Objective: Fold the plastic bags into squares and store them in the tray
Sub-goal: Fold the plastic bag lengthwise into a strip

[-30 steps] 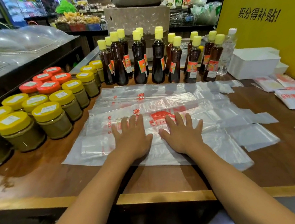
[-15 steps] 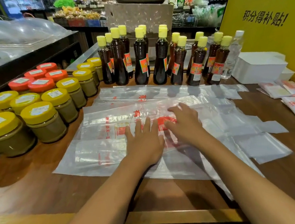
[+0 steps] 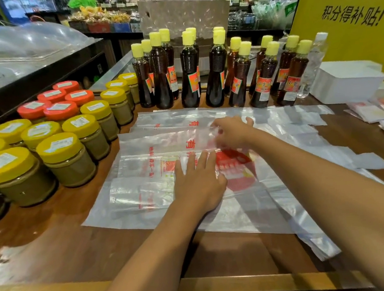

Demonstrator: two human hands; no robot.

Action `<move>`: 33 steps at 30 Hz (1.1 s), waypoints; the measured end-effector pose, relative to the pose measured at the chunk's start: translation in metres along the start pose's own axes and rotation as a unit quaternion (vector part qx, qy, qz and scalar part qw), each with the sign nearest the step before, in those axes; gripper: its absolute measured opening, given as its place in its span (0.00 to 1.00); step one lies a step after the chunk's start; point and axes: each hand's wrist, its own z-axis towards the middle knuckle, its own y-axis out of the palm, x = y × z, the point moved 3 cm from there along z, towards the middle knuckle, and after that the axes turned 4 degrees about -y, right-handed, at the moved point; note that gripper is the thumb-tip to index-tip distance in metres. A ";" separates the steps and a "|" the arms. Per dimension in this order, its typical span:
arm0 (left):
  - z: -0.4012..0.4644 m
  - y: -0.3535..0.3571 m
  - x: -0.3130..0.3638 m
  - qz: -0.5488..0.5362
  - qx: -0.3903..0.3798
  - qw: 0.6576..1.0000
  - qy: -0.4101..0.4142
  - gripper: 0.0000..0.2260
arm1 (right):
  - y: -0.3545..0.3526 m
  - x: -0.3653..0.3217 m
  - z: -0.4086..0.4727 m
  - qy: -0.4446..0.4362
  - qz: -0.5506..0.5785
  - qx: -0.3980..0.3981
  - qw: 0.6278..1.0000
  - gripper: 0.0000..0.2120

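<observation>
A stack of clear plastic bags (image 3: pixel 148 185) with red printing lies spread flat on the wooden counter (image 3: pixel 57 252), filling the middle of the frame. The long axis of the bags runs left to right across the picture, their closed ends toward the jars at the left and their cut handle ends trailing off toward the right edge. The red characters on them read sideways.

The left hand (image 3: pixel 199 186) rests palm down on the top bag just below frame centre, fingers straight and slightly spread, pointing away from the person. The right hand (image 3: pixel 231 133) reaches further up the frame, fingers curled and pinching the far edge of the upper bag, which is lifted a little off the layer beneath it.

In the upper right of the frame a white tray (image 3: pixel 347 82) sits on the counter against a yellow sign (image 3: pixel 348 18). Below it, at the right edge, lie a few folded bags (image 3: pixel 372 112) in small flat squares, on the wood and apart from the tray.

Jars with yellow lids (image 3: pixel 58 146) and others with red lids (image 3: pixel 62 109) stand in rows at the left. Dark bottles with yellow caps (image 3: pixel 190 76) line the counter's far side, across the top of the frame.
</observation>
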 end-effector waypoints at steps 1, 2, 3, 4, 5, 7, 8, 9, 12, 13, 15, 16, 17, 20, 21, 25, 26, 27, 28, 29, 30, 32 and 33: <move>0.001 0.001 -0.001 -0.004 0.004 1.000 0.005 0.28 | -0.002 -0.001 -0.002 -0.012 -0.006 0.011 1.000 0.14; 0.001 0.000 -0.001 -0.005 0.009 1.000 0.012 0.27 | -0.005 -0.003 -0.004 -0.027 -0.019 0.031 0.999 0.09; 0.001 -0.001 -0.001 -0.002 0.016 1.000 0.023 0.26 | -0.008 -0.005 -0.008 -0.043 -0.035 0.053 0.997 0.06; 0.001 -0.002 0.000 0.004 0.027 0.999 0.036 0.25 | -0.009 -0.007 -0.014 -0.060 -0.053 0.068 0.994 0.06; -0.001 -0.004 0.001 0.010 0.040 0.998 0.050 0.24 | -0.010 -0.011 -0.020 -0.081 -0.077 0.080 0.991 0.07; -0.006 -0.007 0.004 0.012 0.071 0.994 0.077 0.22 | -0.007 -0.016 -0.033 -0.131 -0.129 0.110 0.977 0.09; -0.008 -0.009 0.005 0.010 0.094 0.991 0.096 0.20 | -0.003 -0.016 -0.039 -0.154 -0.142 0.119 0.971 0.08; -0.011 -0.009 0.006 0.012 0.120 0.986 0.116 0.18 | 0.003 -0.014 -0.044 -0.170 -0.140 0.123 0.968 0.07; -0.015 -0.009 0.007 0.006 0.174 0.972 0.157 0.16 | 0.022 -0.005 -0.061 -0.183 -0.081 0.116 0.973 0.09; -0.017 -0.010 0.008 0.001 0.182 0.969 0.165 0.14 | 0.026 -0.002 -0.066 -0.186 -0.049 0.115 0.975 0.11; -0.021 -0.015 0.010 -0.020 0.201 0.964 0.174 0.11 | 0.032 0.000 -0.077 -0.178 0.021 0.112 0.977 0.13; -0.023 -0.019 0.010 -0.035 0.218 0.959 0.178 0.11 | 0.036 0.001 -0.082 -0.180 0.045 0.110 0.976 0.11; -0.025 -0.022 0.010 -0.046 0.241 0.953 0.179 0.12 | 0.041 0.002 -0.085 -0.189 0.057 0.116 0.973 0.10; -0.026 -0.031 0.007 -0.064 0.300 0.939 0.154 0.17 | 0.051 0.007 -0.085 -0.178 0.029 0.131 0.975 0.13; -0.023 -0.032 0.003 -0.059 0.285 0.949 0.123 0.18 | 0.052 0.008 -0.085 -0.170 0.016 0.124 0.977 0.14; -0.013 -0.015 -0.015 0.023 0.113 0.993 -0.003 0.22 | 0.050 0.005 -0.091 -0.151 -0.012 0.108 0.983 0.18; -0.012 -0.012 -0.017 0.034 0.092 0.995 -0.012 0.24 | 0.049 0.005 -0.093 -0.147 -0.003 0.104 0.984 0.18; -0.010 -0.010 -0.019 0.037 0.082 0.996 -0.016 0.24 | 0.049 0.005 -0.095 -0.144 0.007 0.101 0.984 0.18; -0.008 -0.008 -0.020 0.038 0.074 0.996 -0.020 0.25 | 0.048 0.007 -0.097 -0.143 0.015 0.099 0.985 0.18; -0.005 -0.007 -0.021 0.036 0.068 0.997 -0.023 0.25 | 0.047 0.008 -0.099 -0.142 0.023 0.099 0.985 0.18; -0.003 -0.006 -0.021 0.036 0.069 0.997 -0.022 0.24 | 0.046 0.010 -0.101 -0.138 0.032 0.100 0.985 0.17; -0.001 -0.007 -0.022 0.046 0.094 0.994 -0.015 0.22 | 0.046 0.013 -0.105 -0.119 0.046 0.101 0.987 0.16; -0.001 -0.008 -0.022 0.050 0.108 0.993 -0.014 0.21 | 0.047 0.014 -0.106 -0.113 0.048 0.106 0.987 0.15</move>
